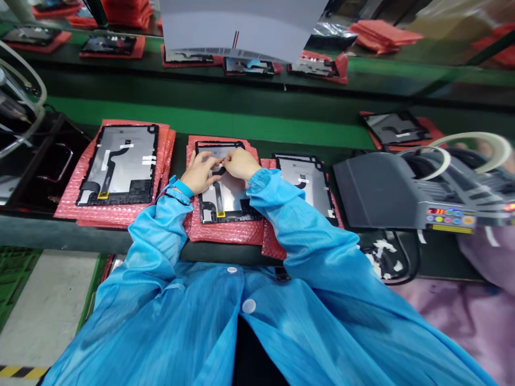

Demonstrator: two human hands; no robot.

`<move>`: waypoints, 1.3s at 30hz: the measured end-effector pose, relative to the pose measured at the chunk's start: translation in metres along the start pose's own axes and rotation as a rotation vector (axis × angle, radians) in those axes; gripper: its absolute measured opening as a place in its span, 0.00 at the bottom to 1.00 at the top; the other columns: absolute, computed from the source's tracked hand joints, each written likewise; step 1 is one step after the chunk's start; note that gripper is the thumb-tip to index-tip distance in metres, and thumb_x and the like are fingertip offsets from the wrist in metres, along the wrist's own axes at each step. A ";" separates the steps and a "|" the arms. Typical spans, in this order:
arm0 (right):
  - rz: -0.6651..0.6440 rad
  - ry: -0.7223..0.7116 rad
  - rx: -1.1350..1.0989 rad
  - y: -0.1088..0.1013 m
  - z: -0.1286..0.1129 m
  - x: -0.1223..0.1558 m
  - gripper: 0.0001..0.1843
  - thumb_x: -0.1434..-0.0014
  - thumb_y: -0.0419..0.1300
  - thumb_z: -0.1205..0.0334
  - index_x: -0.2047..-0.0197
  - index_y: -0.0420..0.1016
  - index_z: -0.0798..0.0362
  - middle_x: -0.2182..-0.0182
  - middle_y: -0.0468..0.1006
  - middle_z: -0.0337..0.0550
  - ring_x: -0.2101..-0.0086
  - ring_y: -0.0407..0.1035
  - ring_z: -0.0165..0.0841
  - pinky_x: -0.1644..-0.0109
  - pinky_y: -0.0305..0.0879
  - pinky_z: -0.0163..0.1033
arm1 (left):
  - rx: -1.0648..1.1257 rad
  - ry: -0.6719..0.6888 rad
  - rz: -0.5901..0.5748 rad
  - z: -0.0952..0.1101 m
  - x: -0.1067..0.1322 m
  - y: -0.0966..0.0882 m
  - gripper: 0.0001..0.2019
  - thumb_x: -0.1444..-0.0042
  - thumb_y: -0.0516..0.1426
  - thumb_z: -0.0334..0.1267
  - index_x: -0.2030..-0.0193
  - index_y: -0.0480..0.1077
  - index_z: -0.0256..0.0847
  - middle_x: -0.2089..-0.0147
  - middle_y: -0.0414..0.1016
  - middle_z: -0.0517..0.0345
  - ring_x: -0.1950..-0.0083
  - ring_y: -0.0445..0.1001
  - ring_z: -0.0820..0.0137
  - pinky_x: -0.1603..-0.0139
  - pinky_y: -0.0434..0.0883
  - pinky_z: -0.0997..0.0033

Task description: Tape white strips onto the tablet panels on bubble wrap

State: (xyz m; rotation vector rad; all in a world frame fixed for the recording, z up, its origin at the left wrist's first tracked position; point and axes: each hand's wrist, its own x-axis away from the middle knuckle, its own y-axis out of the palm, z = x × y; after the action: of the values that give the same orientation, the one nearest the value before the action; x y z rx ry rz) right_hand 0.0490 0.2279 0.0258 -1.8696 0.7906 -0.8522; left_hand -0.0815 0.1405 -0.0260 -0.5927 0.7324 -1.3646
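A tablet screen panel [231, 199] with a silver back and black frame lies in front of me on pink bubble-wrap bags [225, 233]. A black flex cable with a yellow end [221, 213] runs along it. My left hand [198, 172] rests over the panel's upper left, thumb and index finger apart on either side of the cable's upper part. From the right, my right hand [241, 164] pinches at the same spot, its fingertips meeting the left index finger. Whatever sits between the right fingertips is too small and covered to make out.
Similar panels lie on pink bags at left [132, 161] and right [301, 171], the latter partly behind my sleeve. A grey machine with a lit display [386, 187] stands at right, near a person in pink. More panels line the back shelf [257, 83], below a white hood [241, 27].
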 end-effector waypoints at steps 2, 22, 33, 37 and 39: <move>-0.002 0.006 0.016 -0.001 -0.002 0.002 0.15 0.37 0.54 0.67 0.54 0.81 0.58 0.51 0.79 0.55 0.49 0.73 0.42 0.45 0.68 0.41 | 0.000 -0.019 0.012 0.000 0.000 0.001 0.24 0.48 0.64 0.35 0.43 0.70 0.40 0.40 0.71 0.44 0.29 0.56 0.51 0.24 0.40 0.42; 0.314 0.232 -0.079 -0.019 0.061 0.068 0.12 0.37 0.58 0.55 0.68 0.73 0.53 0.67 0.78 0.49 0.59 0.73 0.41 0.53 0.65 0.42 | -0.120 0.179 -0.011 -0.009 -0.006 -0.001 0.18 0.44 0.60 0.38 0.46 0.76 0.41 0.38 0.74 0.49 0.30 0.56 0.48 0.28 0.52 0.40; 1.158 0.865 -0.563 -0.017 0.233 0.213 0.14 0.36 0.55 0.58 0.73 0.62 0.52 0.76 0.67 0.36 0.72 0.64 0.28 0.62 0.62 0.34 | -0.360 0.296 0.076 -0.015 -0.018 0.002 0.20 0.38 0.51 0.50 0.49 0.79 0.46 0.29 0.62 0.49 0.29 0.58 0.46 0.30 0.54 0.38; 1.002 0.876 -0.958 -0.029 0.255 0.206 0.15 0.35 0.55 0.60 0.73 0.63 0.54 0.79 0.66 0.34 0.79 0.60 0.24 0.74 0.55 0.30 | -0.412 0.255 0.048 -0.002 -0.017 -0.008 0.18 0.37 0.51 0.50 0.52 0.80 0.49 0.27 0.59 0.62 0.29 0.57 0.46 0.29 0.55 0.41; 1.051 0.894 -1.070 -0.031 0.256 0.203 0.15 0.35 0.57 0.61 0.73 0.62 0.53 0.81 0.64 0.32 0.81 0.59 0.22 0.79 0.50 0.28 | -0.467 0.218 0.033 0.009 -0.014 -0.013 0.17 0.37 0.52 0.50 0.51 0.80 0.51 0.27 0.58 0.68 0.29 0.56 0.48 0.28 0.55 0.43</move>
State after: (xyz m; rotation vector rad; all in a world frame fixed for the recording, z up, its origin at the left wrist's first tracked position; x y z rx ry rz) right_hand 0.3756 0.1972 0.0107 -1.3340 2.8673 -0.5114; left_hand -0.0840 0.1526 -0.0093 -0.7989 1.2501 -1.2435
